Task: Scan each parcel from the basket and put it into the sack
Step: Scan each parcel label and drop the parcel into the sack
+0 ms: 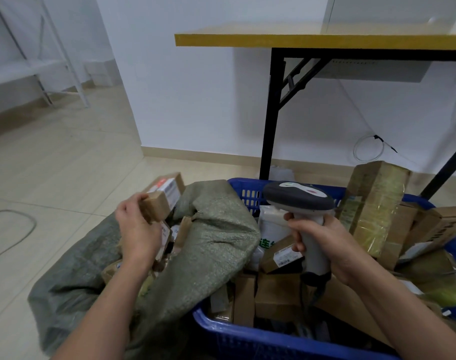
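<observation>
Left hand (137, 224): fingers curled round one end of a small brown parcel (162, 197), label up.
Parcel position: above the sack mouth, at 9 o'clock from the scanner (298, 197), well apart from it.
Right hand (325, 245): fingers wrapped round the scanner handle, over the basket.
Sack (214, 237): green woven, open (boxes inside), edge draped over the basket rim.
Basket (242, 336): blue, piled with cartons, 5 o'clock in view.
Table (273, 38): yellow-edged, 1 o'clock.
</observation>
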